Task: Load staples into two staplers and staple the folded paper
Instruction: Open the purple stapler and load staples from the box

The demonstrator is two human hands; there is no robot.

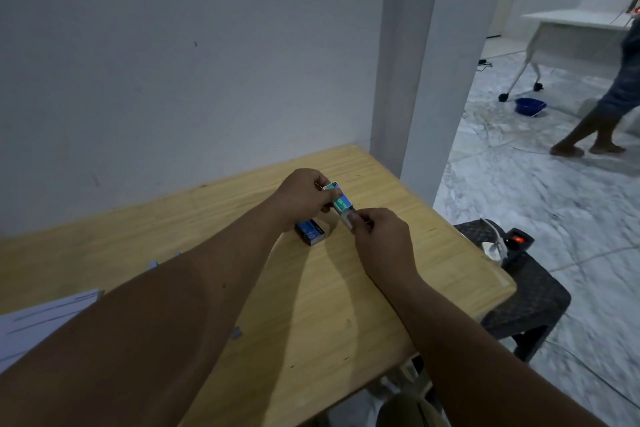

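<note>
Green box [341,201], perhaps blue box [310,231]

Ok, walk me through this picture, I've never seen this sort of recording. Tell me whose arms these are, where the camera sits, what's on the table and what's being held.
There is no machine here. One wide-angle camera is worn on a person's head and looks forward and down, so the two bare arms are the wearer's own. The left hand holds a small green staple box just above the wooden table, which stands against a white wall. The right hand pinches the box's near end, where a pale inner part sticks out, apparently the tray. A blue staple box lies on the table under the left wrist. White paper sits at the left edge. No stapler is visible. Far right, another person's legs cross the floor.
</note>
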